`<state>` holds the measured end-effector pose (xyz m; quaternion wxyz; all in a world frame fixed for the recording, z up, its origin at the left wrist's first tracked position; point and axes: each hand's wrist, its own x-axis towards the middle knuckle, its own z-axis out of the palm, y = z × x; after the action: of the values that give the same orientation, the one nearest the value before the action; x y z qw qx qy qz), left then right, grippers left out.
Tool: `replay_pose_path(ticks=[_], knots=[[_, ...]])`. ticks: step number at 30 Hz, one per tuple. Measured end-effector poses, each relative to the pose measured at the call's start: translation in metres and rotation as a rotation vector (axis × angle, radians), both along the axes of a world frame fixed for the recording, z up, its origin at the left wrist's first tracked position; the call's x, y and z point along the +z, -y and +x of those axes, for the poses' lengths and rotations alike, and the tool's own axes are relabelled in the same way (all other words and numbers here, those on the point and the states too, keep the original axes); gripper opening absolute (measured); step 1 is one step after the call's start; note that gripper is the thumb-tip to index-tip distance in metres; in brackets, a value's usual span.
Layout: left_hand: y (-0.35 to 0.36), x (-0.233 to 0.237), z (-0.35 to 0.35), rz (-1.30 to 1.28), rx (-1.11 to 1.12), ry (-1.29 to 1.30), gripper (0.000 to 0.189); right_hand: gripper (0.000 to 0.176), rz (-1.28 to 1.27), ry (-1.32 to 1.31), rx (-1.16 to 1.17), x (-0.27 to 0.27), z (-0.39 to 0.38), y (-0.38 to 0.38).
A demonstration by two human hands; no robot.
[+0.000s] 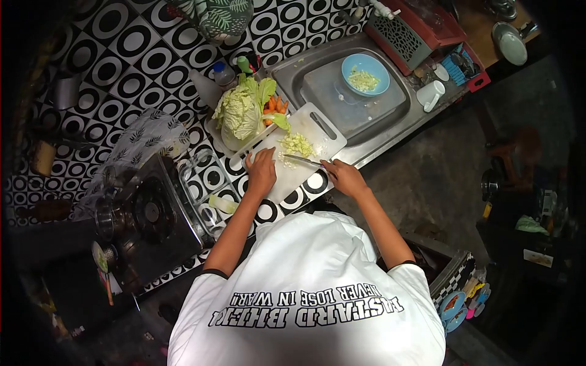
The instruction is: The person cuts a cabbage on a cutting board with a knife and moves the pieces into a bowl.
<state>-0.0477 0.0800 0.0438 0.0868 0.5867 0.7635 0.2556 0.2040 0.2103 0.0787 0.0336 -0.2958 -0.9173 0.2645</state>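
Note:
My right hand (345, 177) is closed around the handle of a knife (303, 160). Its blade points left across a white cutting board (284, 184), beside a pile of chopped pale green cabbage (296, 144). Small white bits lie scattered around the blade. On the board's left part rests my left hand (262, 168), fingers apart and bent down, with nothing visible in them. Just beyond the board, a head of napa cabbage (238, 117) and several carrots (276, 108) sit in a white container (251, 144).
A metal sink (292, 78) lies beyond the board, with a light blue bowl (373, 62) of chopped pieces on a grey cover. A white mug (430, 95) stands at its right. On the left are a gas stove (174, 213) and a clear tray (207, 174) near a cabbage piece (223, 204).

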Motion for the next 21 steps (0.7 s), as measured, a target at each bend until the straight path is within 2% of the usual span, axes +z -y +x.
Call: replay_pose_path(ticks=[3, 6, 8, 11, 21], knots=[[0.015, -0.008, 0.000, 0.083, 0.194, -0.009, 0.031, 0.042, -0.067, 0.010, -0.044, -0.001, 0.006, 0.005], [0.030, -0.015, 0.007, -0.027, 0.316, -0.003, 0.031, 0.041, -0.117, -0.100, -0.104, -0.013, 0.010, 0.016], [0.034, -0.021, 0.012, 0.001, 0.350, -0.019, 0.031, 0.039, -0.131, -0.176, -0.214, -0.021, 0.010, 0.026], [0.033, -0.026, 0.018, -0.016, 0.434, -0.040, 0.029, 0.038, -0.249, -0.199, -0.216, -0.013, 0.005, 0.042], [0.035, -0.030, 0.019, 0.034, 0.386, -0.056, 0.026, 0.035, -0.202, -0.161, -0.129, -0.002, 0.000, 0.061]])
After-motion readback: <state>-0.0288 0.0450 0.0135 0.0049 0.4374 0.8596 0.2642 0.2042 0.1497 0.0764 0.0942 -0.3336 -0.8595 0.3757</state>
